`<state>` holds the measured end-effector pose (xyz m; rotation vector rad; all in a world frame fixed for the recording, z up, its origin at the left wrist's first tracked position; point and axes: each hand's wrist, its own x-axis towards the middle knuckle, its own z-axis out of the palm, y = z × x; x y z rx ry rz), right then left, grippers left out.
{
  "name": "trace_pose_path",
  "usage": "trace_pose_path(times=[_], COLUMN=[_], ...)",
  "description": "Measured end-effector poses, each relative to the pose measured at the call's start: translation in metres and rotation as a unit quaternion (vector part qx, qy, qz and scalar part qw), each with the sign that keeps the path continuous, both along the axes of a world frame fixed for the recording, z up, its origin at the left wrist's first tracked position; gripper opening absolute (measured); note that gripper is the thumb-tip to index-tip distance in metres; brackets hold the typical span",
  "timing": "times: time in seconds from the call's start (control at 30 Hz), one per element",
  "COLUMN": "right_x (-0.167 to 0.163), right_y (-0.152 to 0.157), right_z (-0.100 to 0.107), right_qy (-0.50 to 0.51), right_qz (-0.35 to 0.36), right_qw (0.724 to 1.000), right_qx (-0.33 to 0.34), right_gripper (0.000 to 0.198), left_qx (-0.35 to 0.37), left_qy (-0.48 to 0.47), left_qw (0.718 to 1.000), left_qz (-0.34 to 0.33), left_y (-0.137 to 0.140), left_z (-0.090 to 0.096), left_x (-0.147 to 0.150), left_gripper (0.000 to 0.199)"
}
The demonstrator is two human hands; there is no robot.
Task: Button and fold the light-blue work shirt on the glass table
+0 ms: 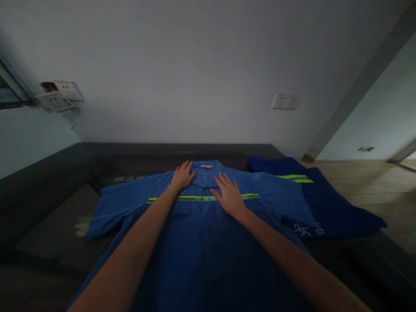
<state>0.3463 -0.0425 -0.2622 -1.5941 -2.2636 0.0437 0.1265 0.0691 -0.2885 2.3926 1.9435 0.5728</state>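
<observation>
Blue pocketed shirt (198, 229) under both hands (183, 175) (230, 198)

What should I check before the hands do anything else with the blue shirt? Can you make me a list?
1. Blue shirt front side up: ok, a pocket flap shows on the chest.
2. Left hand on the shirt: ok, spread beside the collar.
3. Right hand on the shirt: ok, spread on the chest.
4. Sleeves out to the sides: ok, one on each side.
5. Shirt apart from the darker blue cloth: not ok, one sleeve overlaps it.
6. Bottom edge straight: cannot tell, it isn't in view.
</observation>
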Motion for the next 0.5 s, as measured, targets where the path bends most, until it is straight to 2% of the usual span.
trace_pose_path(times=[0.1,0.2,0.27,0.33,0.43,0.5], right_x=[0.005,0.007,0.007,0.007,0.007,0.004], right_y=[-0.023,-0.028,-0.026,-0.024,-0.024,-0.027], right_z=[-0.011,-0.018,-0.020,-0.020,-0.020,-0.018], right_qy=[-0.021,-0.039,-0.046,-0.048,-0.045,-0.034], right_qz=[-0.017,-0.014,-0.011,-0.012,-0.015,-0.011], right_qw=[0.999,0.998,0.998,0.998,0.999,0.999], right_qx=[-0.033,-0.046,-0.044,-0.039,-0.014,0.021], right_gripper=[0.061,0.058,0.057,0.055,0.051,0.048], left_qx=[0.081,0.106,0.092,0.071,0.008,-0.043], left_qy=[-0.043,-0.061,-0.038,0.009,0.063,0.049], left_qw=[0.996,0.992,0.993,0.993,0.974,0.952], left_qz=[0.013,0.040,0.058,0.095,0.219,0.298], left_y=[-0.012,-0.034,-0.055,-0.079,-0.116,-0.136], left_z=[0.012,0.026,0.034,0.041,0.049,0.052], left_x=[-0.005,-0.030,-0.065,-0.111,-0.188,-0.229], left_gripper=[0.048,0.039,0.038,0.039,0.045,0.048])
